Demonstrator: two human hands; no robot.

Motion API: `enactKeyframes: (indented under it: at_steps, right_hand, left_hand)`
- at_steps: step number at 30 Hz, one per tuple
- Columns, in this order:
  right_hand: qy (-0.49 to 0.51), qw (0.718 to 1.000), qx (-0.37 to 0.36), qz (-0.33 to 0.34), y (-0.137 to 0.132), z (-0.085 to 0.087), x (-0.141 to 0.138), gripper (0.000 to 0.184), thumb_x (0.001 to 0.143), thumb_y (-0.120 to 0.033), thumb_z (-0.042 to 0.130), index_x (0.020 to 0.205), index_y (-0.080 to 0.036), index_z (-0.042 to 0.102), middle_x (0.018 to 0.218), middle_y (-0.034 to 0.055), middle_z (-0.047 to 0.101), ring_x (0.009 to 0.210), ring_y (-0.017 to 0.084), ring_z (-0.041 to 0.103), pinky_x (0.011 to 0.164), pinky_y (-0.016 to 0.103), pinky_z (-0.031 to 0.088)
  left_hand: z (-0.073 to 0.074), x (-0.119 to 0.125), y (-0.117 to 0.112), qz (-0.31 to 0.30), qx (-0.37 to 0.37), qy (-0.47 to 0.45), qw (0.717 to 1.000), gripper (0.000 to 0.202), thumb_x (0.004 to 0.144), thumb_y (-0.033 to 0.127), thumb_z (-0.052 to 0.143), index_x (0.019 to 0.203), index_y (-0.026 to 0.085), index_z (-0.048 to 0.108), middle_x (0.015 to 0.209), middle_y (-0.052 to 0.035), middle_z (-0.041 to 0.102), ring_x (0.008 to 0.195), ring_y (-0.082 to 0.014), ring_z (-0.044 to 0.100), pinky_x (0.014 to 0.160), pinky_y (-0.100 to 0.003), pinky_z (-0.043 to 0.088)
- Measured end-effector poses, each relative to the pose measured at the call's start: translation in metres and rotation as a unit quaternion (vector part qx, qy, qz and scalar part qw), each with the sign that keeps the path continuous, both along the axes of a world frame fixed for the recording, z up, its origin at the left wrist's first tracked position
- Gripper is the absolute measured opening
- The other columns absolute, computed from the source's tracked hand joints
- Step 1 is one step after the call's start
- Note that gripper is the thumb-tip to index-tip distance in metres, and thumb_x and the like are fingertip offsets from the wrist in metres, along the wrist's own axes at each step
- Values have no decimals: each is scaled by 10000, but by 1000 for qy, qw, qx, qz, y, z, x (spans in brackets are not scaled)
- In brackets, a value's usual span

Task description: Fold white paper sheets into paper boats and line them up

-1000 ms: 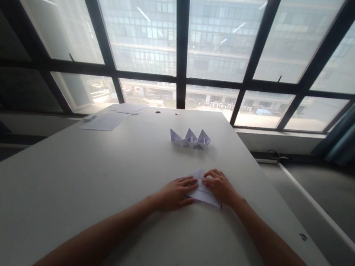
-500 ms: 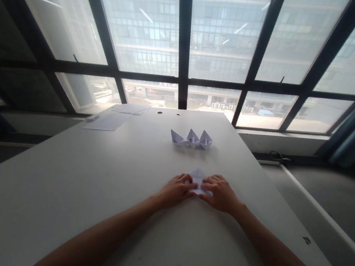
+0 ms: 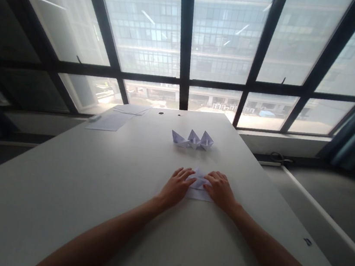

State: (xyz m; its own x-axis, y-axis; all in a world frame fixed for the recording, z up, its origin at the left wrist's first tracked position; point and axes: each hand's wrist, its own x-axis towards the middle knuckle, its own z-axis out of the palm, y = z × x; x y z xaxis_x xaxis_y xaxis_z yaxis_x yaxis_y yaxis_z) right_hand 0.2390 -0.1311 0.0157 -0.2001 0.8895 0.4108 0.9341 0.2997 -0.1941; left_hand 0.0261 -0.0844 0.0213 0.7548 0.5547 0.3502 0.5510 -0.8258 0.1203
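Observation:
A partly folded white sheet of paper (image 3: pixel 199 183) lies on the table, its peak pointing away from me and a flat strip along its near edge. My left hand (image 3: pixel 179 185) holds its left side against the tabletop, thumb on top of the paper. On the right side my right hand (image 3: pixel 220 189) does the same, fingers bent over the edge. Both hands partly cover the sheet. Beyond them stand folded paper boats (image 3: pixel 192 140) in a row, three peaks showing.
The white table (image 3: pixel 91 191) stretches toward large windows. Flat paper sheets (image 3: pixel 108 122) lie at its far left. Small dark marks or holes (image 3: pixel 161 113) show near the far edge. A small dark label-like patch (image 3: pixel 307 241) is at the right edge.
Both hands have shifted slightly apart, and their thumbs have moved up from the near edge onto the paper. The sheet's near strip is now uncovered. The paper boats stay put.

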Motion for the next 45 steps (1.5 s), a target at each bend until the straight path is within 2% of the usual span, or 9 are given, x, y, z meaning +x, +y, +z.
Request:
enactKeyframes:
  at_steps: [4, 7, 10, 14, 22, 31, 35, 41, 45]
  right_hand:
    - [2, 1000, -2, -11, -3, 1, -10, 192, 913, -224, 530, 1038, -219, 675, 1051, 97, 648, 1022, 255, 548, 937, 405, 398]
    - [38, 999, -10, 7, -6, -5, -20, 342, 964, -206, 386, 1223, -198, 609, 1210, 108, 618, 1145, 235, 521, 1010, 388, 380]
    - [43, 996, -53, 55, -7, -15, -27, 471, 995, -265, 282, 1431, -144, 415, 1454, 107, 450, 1344, 209, 380, 1118, 380, 292]
    - [7, 991, -112, 70, -6, -23, -28, 593, 1006, -404, 242, 1498, -72, 262, 1556, 127, 252, 1441, 223, 210, 1176, 424, 174]
    - [-26, 990, -134, 36, -4, -25, -24, 725, 981, -564, 162, 1504, -67, 242, 1562, 143, 198, 1456, 244, 145, 1176, 459, 132]
    - [-43, 986, -160, -9, -2, -25, -6, 674, 981, -521, 213, 1506, -101, 250, 1576, 129, 158, 1461, 241, 122, 1168, 496, 93]
    - [-43, 986, -162, -12, -1, -24, -5, 670, 973, -493, 251, 1510, -92, 231, 1579, 123, 153, 1462, 233, 114, 1170, 481, 82]
    - [-36, 985, -170, -14, -2, -23, -6, 676, 965, -487, 268, 1511, -91, 225, 1582, 108, 154, 1464, 222, 108, 1173, 464, 69]
    - [-31, 984, -175, -16, -2, -23, -6, 678, 962, -488, 276, 1513, -96, 222, 1583, 104, 154, 1463, 216, 108, 1173, 453, 55]
  left_hand:
    - [-9, 4, -9, -46, -43, 41, 997, 463, 992, 326, 381, 1441, 214, 384, 1504, -84, 387, 1420, -230, 284, 1158, -443, 241]
    - [-16, 5, -10, -56, -64, 67, 994, 589, 990, 432, 358, 1504, 168, 244, 1547, -122, 289, 1447, -253, 204, 1165, -464, 199]
    - [-19, 4, -9, -56, -67, 64, 994, 629, 992, 437, 339, 1531, 178, 146, 1573, -102, 224, 1460, -228, 150, 1178, -432, 160]
    - [-21, 5, -7, -43, -71, 64, 994, 655, 991, 427, 322, 1543, 179, 69, 1588, -81, 171, 1467, -208, 116, 1186, -395, 130]
    - [-26, 4, -4, -15, -64, 92, 994, 681, 983, 495, 283, 1536, 133, 120, 1588, -104, 142, 1468, -253, 59, 1180, -417, 111]
    - [-23, -12, 9, 77, -89, 111, 987, 831, 944, 653, 212, 1491, 27, 242, 1559, -217, 158, 1458, -303, 99, 1166, -448, 143]
    - [-25, -13, 11, 81, -82, 101, 988, 802, 950, 640, 227, 1504, 60, 227, 1564, -206, 154, 1460, -296, 95, 1164, -451, 149]
    - [-25, -13, 11, 74, -85, 97, 989, 680, 963, 613, 256, 1519, 223, 240, 1589, -134, 119, 1460, -306, 78, 1158, -474, 161]
    - [-25, -11, 11, 84, -80, 95, 989, 629, 979, 565, 270, 1506, 223, 280, 1581, -142, 164, 1457, -300, 119, 1156, -470, 179]
